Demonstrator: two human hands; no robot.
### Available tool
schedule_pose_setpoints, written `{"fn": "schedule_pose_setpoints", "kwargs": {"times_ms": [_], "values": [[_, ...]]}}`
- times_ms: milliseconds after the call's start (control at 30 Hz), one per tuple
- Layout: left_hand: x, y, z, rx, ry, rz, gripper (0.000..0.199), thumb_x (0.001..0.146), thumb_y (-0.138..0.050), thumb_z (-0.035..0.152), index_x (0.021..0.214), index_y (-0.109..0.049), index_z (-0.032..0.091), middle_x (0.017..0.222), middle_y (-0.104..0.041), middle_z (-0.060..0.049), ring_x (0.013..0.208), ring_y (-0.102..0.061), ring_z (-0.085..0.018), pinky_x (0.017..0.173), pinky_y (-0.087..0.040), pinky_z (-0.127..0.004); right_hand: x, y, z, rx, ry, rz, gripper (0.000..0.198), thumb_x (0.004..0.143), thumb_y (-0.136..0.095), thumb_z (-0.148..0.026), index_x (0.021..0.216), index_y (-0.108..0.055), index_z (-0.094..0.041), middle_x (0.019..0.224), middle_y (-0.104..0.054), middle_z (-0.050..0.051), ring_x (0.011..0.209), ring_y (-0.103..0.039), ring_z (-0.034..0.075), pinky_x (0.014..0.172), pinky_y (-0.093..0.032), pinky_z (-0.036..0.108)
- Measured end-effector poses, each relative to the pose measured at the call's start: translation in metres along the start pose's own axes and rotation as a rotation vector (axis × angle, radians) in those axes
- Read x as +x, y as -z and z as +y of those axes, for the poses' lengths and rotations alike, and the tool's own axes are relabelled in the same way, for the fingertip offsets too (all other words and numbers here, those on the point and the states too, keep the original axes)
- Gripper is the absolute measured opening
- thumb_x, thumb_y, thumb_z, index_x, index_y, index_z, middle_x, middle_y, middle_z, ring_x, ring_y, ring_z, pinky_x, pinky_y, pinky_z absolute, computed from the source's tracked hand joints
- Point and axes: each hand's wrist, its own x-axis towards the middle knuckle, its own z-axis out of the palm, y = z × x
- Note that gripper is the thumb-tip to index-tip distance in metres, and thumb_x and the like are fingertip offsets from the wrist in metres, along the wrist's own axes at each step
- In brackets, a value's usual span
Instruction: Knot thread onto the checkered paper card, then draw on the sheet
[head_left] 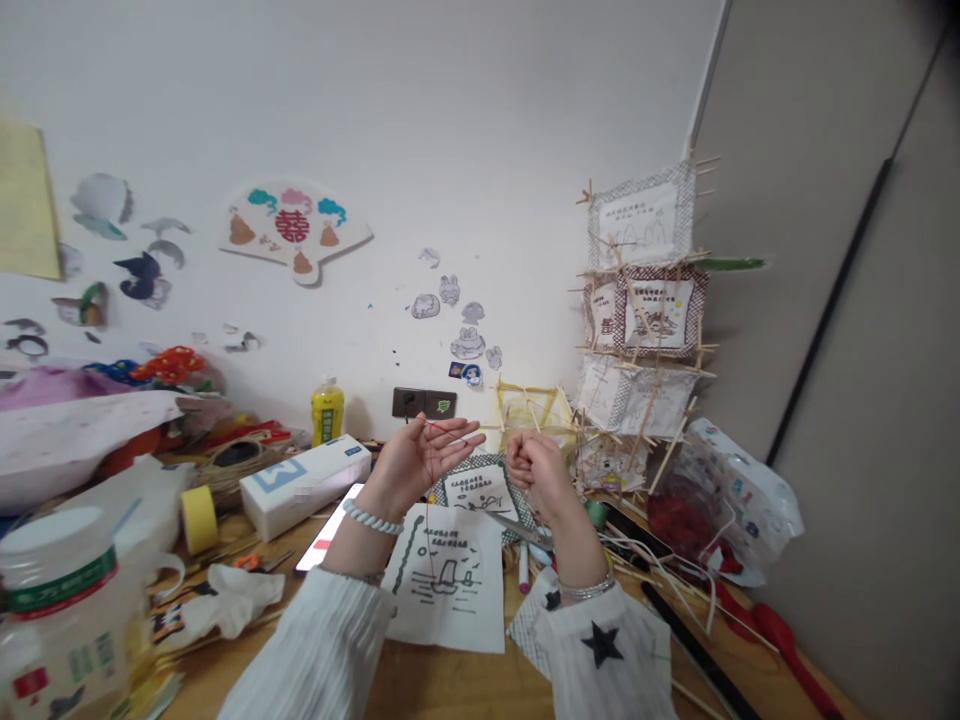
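My left hand [433, 452] is raised above the desk, palm turned up and fingers stretched out. A thin red thread [429, 490] lies across its fingers and hangs down over the palm. To the right, my right hand [536, 462] is closed in a fist, apart from the left; whatever it may hold is hidden. Below them lies a sheet of paper [448, 625] with a boat drawing and handwriting. Behind it is another drawn sheet [480, 490] with a patterned border. Scissors [517, 527] show beside my right wrist, partly hidden by it.
A stick-and-paper lantern tower [660, 310] stands at the right, beside a clear plastic bag [739, 490]. On the left are a white box [306, 490], yellow tape [199, 520], a drink bottle [328, 412] and a large jar [64, 620]. A phone [322, 535] lies near my left forearm.
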Motion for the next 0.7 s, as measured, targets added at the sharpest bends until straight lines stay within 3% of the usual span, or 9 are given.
{"fn": "schedule_pose_setpoints", "kwargs": {"times_ms": [467,700], "values": [[0.000,0.004,0.003,0.059,-0.030,0.001,0.046,0.090,-0.027,0.034,0.107,-0.054,0.000,0.115,-0.056,-0.024,0.098,-0.060,-0.030,0.086,-0.048,-0.036,-0.005,0.002,-0.005,0.041,-0.093,-0.103,0.004,0.050,-0.041,-0.014,0.048,-0.043,-0.017,0.036,-0.022,-0.010,0.031,-0.014,0.003,0.033,-0.011,0.016],[0.001,0.009,0.002,0.123,-0.049,-0.073,0.045,0.089,-0.031,0.037,0.107,-0.055,0.003,0.102,-0.064,-0.022,0.094,-0.062,-0.027,0.087,-0.046,-0.037,-0.009,0.009,-0.014,0.004,0.088,-0.044,0.012,0.060,-0.047,-0.012,0.067,-0.055,-0.015,0.051,-0.047,-0.004,0.039,-0.037,0.005,0.039,-0.028,0.019]]}}
